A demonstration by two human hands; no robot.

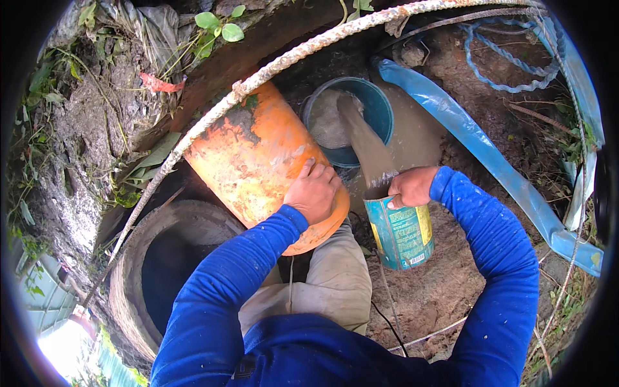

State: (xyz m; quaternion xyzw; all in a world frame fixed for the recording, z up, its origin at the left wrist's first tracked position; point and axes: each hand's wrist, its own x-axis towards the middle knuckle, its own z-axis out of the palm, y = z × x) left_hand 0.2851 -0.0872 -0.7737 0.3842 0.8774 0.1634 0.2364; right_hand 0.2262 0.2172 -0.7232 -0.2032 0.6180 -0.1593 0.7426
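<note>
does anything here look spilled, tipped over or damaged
Nothing is spilled: muddy water streams from the tilted can in the right hand into the blue bucket. The orange barrel under the left hand leans askew, its paint worn and mud-caked.

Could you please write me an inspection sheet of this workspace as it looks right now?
Surface: bare muddy ground, wet, with a murky puddle.
Job's things: tin can tipped, pouring muddy water into the blue bucket; orange pipe lying slanted.
Clutter: blue flat hose, leaves.
Grippers: left hand flat on the orange pipe; right hand gripping the can's rim.
Cables: blue rope, crusted rope, thin wire.
Surroundings: round concrete well ring, earth bank, plants.
</note>
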